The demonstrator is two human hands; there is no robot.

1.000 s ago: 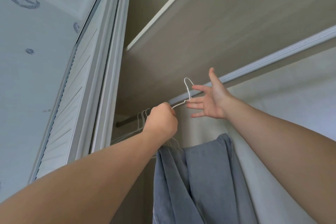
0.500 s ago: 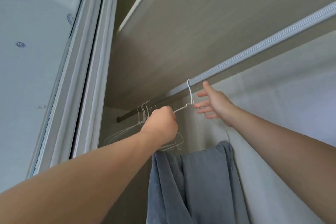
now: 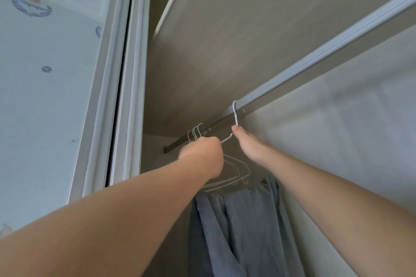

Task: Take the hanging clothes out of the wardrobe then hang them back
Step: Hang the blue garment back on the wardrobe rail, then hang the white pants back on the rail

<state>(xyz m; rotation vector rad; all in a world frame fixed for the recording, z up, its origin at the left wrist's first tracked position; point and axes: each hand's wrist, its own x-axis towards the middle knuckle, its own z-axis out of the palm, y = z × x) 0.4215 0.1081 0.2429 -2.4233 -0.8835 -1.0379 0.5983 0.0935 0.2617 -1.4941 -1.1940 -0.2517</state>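
Note:
A grey garment (image 3: 243, 231) hangs from a white wire hanger (image 3: 235, 114) whose hook sits over the wardrobe rail (image 3: 315, 58). My left hand (image 3: 202, 153) grips the hanger's shoulder wire just below the neck. My right hand (image 3: 249, 144) reaches up to the hanger's neck, its fingertips touching the wire under the hook; how its fingers lie is hidden from here. Several empty white hangers (image 3: 195, 132) hang on the rail to the left, partly behind my left hand.
The underside of a beige shelf (image 3: 247, 29) lies right above the rail. A white sliding door frame (image 3: 121, 96) stands at the left, with patterned wallpaper (image 3: 45, 74) beyond it. The wardrobe's pale back wall (image 3: 337, 130) is on the right.
The hanger's hook rose and now sits over the rail. My right hand went from open beside the hook to touching the hanger's neck. My left hand kept its grip.

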